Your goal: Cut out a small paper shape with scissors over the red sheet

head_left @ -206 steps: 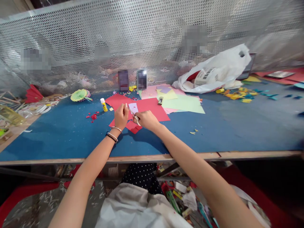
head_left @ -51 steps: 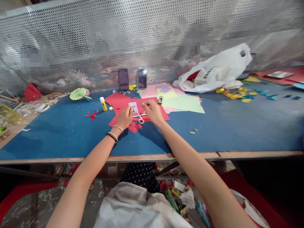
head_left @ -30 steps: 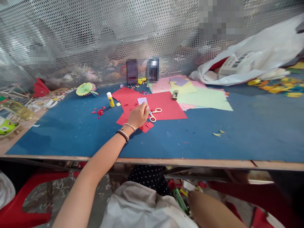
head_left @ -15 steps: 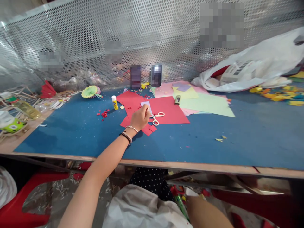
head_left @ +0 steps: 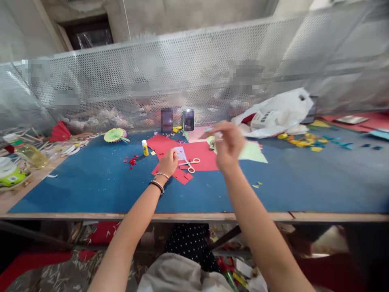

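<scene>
My left hand (head_left: 168, 162) rests on a red paper sheet (head_left: 200, 156) on the blue table top, its fingertips pinching a small lilac paper piece (head_left: 180, 153). White-handled scissors (head_left: 190, 164) lie on the red sheet just right of that hand, with nobody touching them. My right hand (head_left: 227, 147) is raised in the air above the table, right of the scissors and in front of the pale green sheets (head_left: 253, 151). It is blurred by motion with the fingers drawn together, and I cannot make out whether anything is between them.
A yellow glue stick (head_left: 145, 147) stands left of the red paper, near red scraps (head_left: 131, 161). A paper fan (head_left: 114, 134) lies at the back left and a white plastic bag (head_left: 278, 112) at the back right. A perforated metal screen (head_left: 194, 77) closes the far edge, the wooden table edge (head_left: 91, 216) the near one.
The scissors, earlier in my right hand, now lie on the red paper. My right hand dropped below the table edge and has come back up into the air. The view has tilted upward.
</scene>
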Motion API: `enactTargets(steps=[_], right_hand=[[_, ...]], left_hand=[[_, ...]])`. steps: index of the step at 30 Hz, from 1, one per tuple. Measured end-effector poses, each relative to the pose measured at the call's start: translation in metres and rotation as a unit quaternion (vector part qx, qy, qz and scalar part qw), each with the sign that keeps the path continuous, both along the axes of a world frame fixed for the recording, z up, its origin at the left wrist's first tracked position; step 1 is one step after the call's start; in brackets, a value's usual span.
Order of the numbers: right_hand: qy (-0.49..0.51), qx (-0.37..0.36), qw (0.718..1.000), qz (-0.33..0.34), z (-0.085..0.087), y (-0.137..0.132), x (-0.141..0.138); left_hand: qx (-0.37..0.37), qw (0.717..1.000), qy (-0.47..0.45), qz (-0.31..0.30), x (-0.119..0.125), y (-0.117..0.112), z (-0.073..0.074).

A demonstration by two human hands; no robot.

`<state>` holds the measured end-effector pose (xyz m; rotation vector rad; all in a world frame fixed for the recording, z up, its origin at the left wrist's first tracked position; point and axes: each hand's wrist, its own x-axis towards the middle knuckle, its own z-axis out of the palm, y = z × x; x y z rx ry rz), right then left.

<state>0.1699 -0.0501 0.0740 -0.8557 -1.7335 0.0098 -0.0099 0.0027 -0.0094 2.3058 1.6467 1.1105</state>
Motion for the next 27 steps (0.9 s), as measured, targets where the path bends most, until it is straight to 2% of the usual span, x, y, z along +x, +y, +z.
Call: enactTargets(steps=[2, 5, 7, 9, 12, 16, 19, 27], right_hand=[[-0.054, -0.025, 0.998, 0.011, -0.013, 0.022, -0.002], [-0.118, -0.158, 0.980, 0.014, -0.048, 0.054, -0.004], [-0.173, -0.203, 0.962, 0.063, -0.071, 0.066, -0.005], [-0.187, -0.213, 0.953, 0.106, -0.084, 0.068, -0.006], [-0.232, -0.212, 0.932, 0.179, -0.085, 0.060, -0.011], [-0.273, -0.180, 0.925, 0.193, -0.079, 0.050, -0.018], [-0.306, -0.175, 0.911, 0.214, -0.080, 0.046, -0.023], [-0.363, -0.118, 0.909, 0.168, -0.084, 0.043, -0.032]], left_hand=[[-0.018, 1.000, -0.003, 0.022, -0.006, -0.001, 0.003], [-0.029, 0.999, -0.005, 0.046, -0.012, 0.000, 0.003], [-0.044, 0.997, -0.004, 0.065, -0.015, 0.003, 0.002], [-0.052, 0.996, -0.005, 0.078, -0.016, 0.004, 0.000], [-0.052, 0.995, -0.010, 0.083, -0.018, 0.005, -0.002], [-0.055, 0.994, -0.014, 0.088, -0.019, 0.006, -0.004], [-0.061, 0.992, -0.010, 0.107, -0.020, 0.008, -0.005], [-0.069, 0.990, -0.009, 0.121, -0.017, 0.013, -0.007]])
